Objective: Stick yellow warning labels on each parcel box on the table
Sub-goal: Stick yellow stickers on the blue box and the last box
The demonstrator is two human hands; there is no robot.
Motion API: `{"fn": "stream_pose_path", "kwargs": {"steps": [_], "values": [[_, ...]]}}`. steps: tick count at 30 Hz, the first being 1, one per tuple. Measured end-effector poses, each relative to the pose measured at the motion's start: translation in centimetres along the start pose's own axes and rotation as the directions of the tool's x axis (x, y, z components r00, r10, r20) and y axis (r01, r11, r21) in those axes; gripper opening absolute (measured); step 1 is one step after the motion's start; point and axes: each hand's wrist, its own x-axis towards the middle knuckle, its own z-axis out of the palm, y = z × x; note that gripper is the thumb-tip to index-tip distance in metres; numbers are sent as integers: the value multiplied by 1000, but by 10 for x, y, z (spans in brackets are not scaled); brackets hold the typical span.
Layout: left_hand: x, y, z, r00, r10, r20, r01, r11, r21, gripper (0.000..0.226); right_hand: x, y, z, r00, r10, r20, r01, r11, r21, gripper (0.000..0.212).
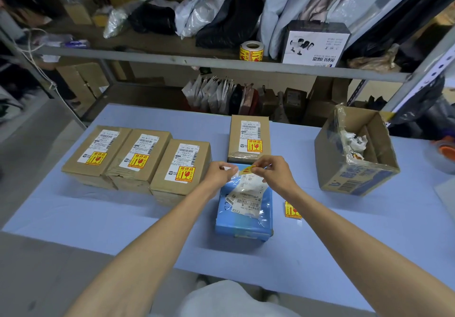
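Head view: left hand [220, 172] pinches the white backing [232, 169] and right hand [273, 171] pinches the yellow label [247, 168], both above the blue parcel [245, 218] near the worktop's [73, 218] front edge. The loose label could fold onto itself or wrinkle on the crinkled wrap. Four labelled brown boxes [138, 154] sit toward the far edge, with cluttered shelving [172, 58] beyond.

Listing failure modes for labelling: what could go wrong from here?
The yellow warning label, pinched by the right hand against white backing paper in the left hand, is bent mid-air and may fold onto itself. The blue plastic-wrapped parcel box beneath is wrinkled, so it may stick creased or over the white shipping label barcodes.
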Motion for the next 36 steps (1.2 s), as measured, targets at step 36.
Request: {"fn": "stream_pose_path", "kwargs": {"steps": [36], "values": [[-2,8,0,972,146,184,-186,957,224,16,4,3,-13,992,55,117,-64,995,74,8]]}}
